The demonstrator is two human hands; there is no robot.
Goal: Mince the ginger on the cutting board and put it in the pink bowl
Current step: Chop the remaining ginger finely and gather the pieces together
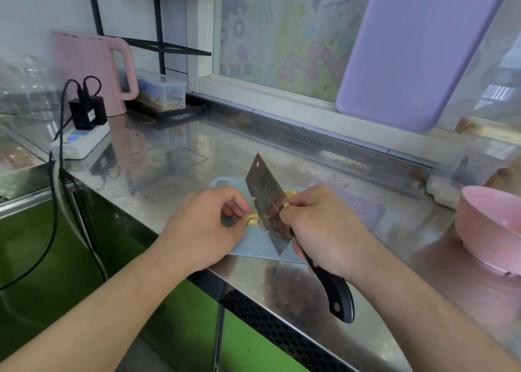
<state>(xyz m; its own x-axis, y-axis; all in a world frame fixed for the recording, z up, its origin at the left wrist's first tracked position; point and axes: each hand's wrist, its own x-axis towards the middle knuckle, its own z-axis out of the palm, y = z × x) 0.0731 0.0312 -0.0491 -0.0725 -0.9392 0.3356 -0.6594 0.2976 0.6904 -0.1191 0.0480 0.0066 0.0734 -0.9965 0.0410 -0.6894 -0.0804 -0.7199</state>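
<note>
Blue cutting board (255, 246): ginger (251, 220) held under curled left hand (204, 229) fingertips, apparently pinched, steadying it. Right hand (324, 227) wraps cleaver (266, 202) handle, blade beside ginger, chopping.

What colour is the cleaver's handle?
Black, on the cleaver handle gripped by the right hand; head view shows it.

The flat plastic cutting board (255, 247) was pale blue, the cut ginger pieces (251, 220) on it pale yellow, and the steel cleaver (267, 202) had a silvery blade and a glossy black handle. The round bowl (490, 227) was matte pink, like the pink kettle (93, 69). The steel worktop (169, 157) was shiny grey, above green cabinet fronts (36, 244), and a lilac board (417, 47) leaned against a cartoon-patterned window panel (282, 33).
</note>
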